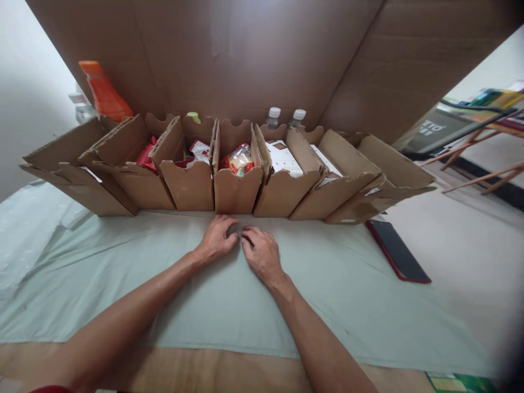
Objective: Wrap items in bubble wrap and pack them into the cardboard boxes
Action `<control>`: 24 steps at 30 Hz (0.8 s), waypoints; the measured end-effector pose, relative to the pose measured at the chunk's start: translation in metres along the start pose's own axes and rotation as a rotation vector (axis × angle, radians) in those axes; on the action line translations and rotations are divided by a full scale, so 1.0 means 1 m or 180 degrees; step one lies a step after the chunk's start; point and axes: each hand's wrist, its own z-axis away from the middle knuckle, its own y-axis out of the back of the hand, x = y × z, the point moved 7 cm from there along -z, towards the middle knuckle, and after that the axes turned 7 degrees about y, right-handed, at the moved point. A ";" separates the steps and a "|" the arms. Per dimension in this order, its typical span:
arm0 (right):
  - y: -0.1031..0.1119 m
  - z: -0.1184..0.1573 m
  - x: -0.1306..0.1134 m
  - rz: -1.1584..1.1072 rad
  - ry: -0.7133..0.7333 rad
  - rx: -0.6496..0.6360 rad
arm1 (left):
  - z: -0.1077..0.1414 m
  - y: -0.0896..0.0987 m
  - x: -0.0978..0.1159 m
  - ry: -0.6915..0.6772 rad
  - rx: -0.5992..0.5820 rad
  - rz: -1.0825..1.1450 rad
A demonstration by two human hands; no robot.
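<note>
My left hand (pixel 218 238) rests on the pale green cloth (pixel 196 305), just in front of the middle cardboard bin (pixel 234 191). Its thumb and fingers are apart, with nothing seen between them. Close beside it lies my right hand (pixel 262 252), loosely curved on the cloth, thumb and fingers apart and also without anything visible in it. The two hands nearly meet at the fingertips. Inside the middle bin is a clear packet with red and yellow print (pixel 239 161). A white box (pixel 282 158) sits in the bin just to its right.
Several cardboard bins stand in a row. Other bins hold a red packet (pixel 146 155) and a white-and-red packet (pixel 200 150). Behind them are an orange bottle (pixel 104 93), white-capped bottles (pixel 273 117) and a tall cardboard panel (pixel 262 54). A dark phone (pixel 399 252) lies at right.
</note>
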 end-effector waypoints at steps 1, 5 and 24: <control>0.000 0.000 0.000 -0.0019 0.0004 0.0004 | 0.012 -0.002 0.003 -0.0091 -0.0090 -0.0033; 0.004 0.001 0.003 -0.0129 0.0040 0.0104 | 0.083 -0.004 0.015 -0.0501 -0.0508 -0.0350; 0.038 -0.170 -0.127 0.0210 -0.0038 0.0096 | 0.145 0.032 0.017 -0.0547 0.0200 -0.0037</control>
